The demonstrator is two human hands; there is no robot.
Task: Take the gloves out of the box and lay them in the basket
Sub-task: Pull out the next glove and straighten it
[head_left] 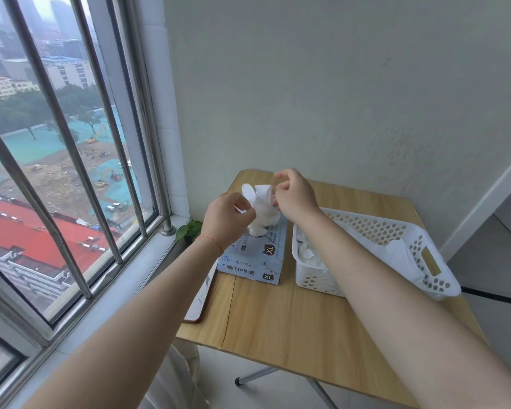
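Hands both raised over the box (255,255), forearms coming in from the lower corners and converging above it. Left hand (226,219) has fingers curled, pinching one side of a white glove (261,208). Right hand (295,196) sits just across from it, wrist bent, fingers curled, pinching the glove's other edge near the top. Glove hangs between the two hands, its lower end at or just above the box opening; cannot tell if it is fully clear of the box. Thin red string on the left wrist.

Box lies flat on the bench (292,320), directly under the hands, "XL" marks on the near face and top. White perforated basket (396,231) sits just right of the box, under the right forearm, close beside it but whether touching is unclear. Several white gloves (307,256) already lie inside the basket at its near-left end, and one more drapes along its right side by the handle slot.

Green leaf (189,230) shows left of the left wrist, by the window sill.
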